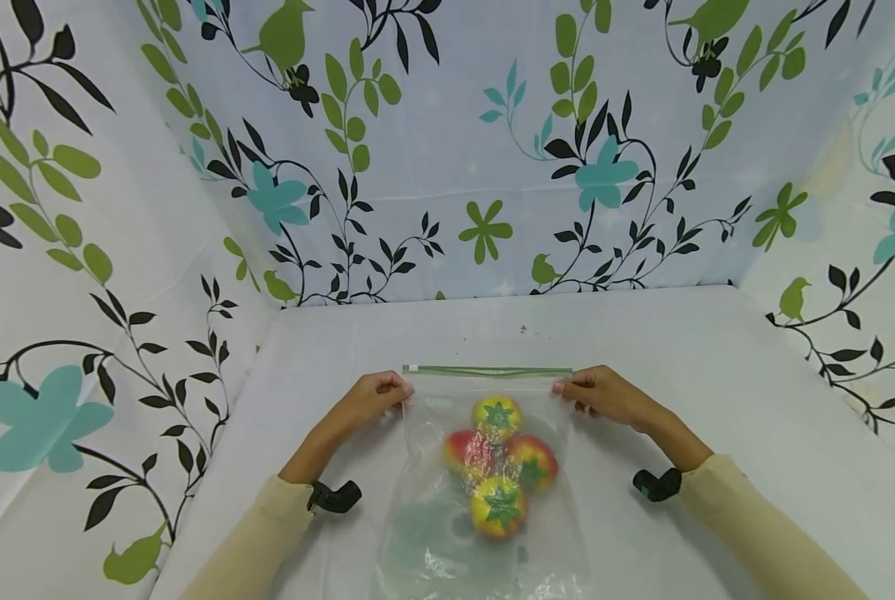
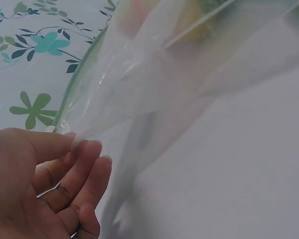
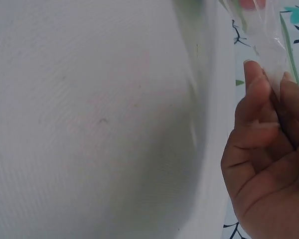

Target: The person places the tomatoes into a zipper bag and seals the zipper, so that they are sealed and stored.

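Observation:
A clear plastic zipper bag (image 1: 432, 533) with a green zip strip (image 1: 492, 371) and a small white slider at its left end spreads between my two hands. Inside it, several red and yellow fruits with green leafy tops, such as the front fruit (image 1: 498, 507), cluster together. My left hand (image 1: 376, 395) pinches the bag's upper left edge between thumb and fingertips, just below the strip. At the opposite upper corner, my right hand (image 1: 605, 393) pinches the plastic the same way. Both wrist views show the thin film caught at the fingertips, the left hand (image 2: 60, 174) and the right hand (image 3: 269, 149).
The bag is over a white-covered table (image 1: 327, 333). Behind and at both sides hangs a cloth (image 1: 417, 150) printed with leaves, birds and flowers. A black wrist camera (image 1: 335, 497) is on the left wrist, another black camera (image 1: 656, 484) on the right.

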`<state>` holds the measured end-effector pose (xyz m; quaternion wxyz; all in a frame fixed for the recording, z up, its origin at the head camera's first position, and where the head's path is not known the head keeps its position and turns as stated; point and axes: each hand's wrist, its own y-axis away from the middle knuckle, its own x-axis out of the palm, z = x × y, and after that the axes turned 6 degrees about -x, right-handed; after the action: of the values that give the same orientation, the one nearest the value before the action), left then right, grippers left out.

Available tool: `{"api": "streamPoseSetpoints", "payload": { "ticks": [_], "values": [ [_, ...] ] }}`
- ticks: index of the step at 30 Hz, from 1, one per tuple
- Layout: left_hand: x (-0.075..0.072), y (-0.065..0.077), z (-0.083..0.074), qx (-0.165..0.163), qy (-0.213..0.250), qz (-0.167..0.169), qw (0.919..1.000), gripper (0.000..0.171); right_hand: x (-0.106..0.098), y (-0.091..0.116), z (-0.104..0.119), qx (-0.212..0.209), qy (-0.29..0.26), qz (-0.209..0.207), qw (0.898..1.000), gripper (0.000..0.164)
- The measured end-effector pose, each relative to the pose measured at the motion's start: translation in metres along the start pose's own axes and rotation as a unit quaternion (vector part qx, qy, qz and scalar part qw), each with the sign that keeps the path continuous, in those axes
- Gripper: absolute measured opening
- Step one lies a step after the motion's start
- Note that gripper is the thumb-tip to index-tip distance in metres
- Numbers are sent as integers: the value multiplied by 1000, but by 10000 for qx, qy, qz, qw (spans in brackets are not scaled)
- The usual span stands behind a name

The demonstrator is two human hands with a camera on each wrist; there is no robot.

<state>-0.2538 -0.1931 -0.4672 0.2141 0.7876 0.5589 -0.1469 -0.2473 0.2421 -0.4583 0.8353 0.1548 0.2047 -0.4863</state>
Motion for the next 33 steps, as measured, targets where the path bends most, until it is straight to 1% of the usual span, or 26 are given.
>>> {"api": "streamPoseSetpoints", "payload": {
  "ticks": [3,8,10,12,14,16,20,23,26,29,33],
  "values": [
    [-4,-5,-3,43,-183,107,9998,22,-2,1,1,-128,37,37,9999,31],
    [-11,-13,-11,146,-288,250,9992,22,-2,-3,5,-312,-11,97,9995,28],
    [-15,-16,-16,209,-494,257,9982,22,-2,-7,7,-361,33,91,9993,27],
    [-17,-19,-20,261,-812,232,9961,21,-2,-11,9,-436,141,85,9989,28],
    [-19,-21,-24,342,-1168,199,9924,20,-1,-16,14,-516,348,58,9980,31],
    [-21,-22,-29,427,-1479,179,9879,19,0,-23,19,-658,687,27,9955,35],
    [-22,-23,-35,535,-1883,124,9806,18,6,-40,33,-919,1458,33,9850,43],
    [-23,-24,-35,548,-2019,100,9778,17,11,-53,46,-1047,1764,267,9784,49],
    [-24,-24,-34,598,-2071,110,9764,16,17,-66,60,-1101,1874,613,9742,52],
    [-25,-25,-33,710,-2099,146,9750,17,24,-79,73,-1116,1972,917,9697,52],
    [-27,-24,-34,807,-2102,169,9742,17,36,-96,91,-1163,2084,1202,9636,50]
  ]
}}
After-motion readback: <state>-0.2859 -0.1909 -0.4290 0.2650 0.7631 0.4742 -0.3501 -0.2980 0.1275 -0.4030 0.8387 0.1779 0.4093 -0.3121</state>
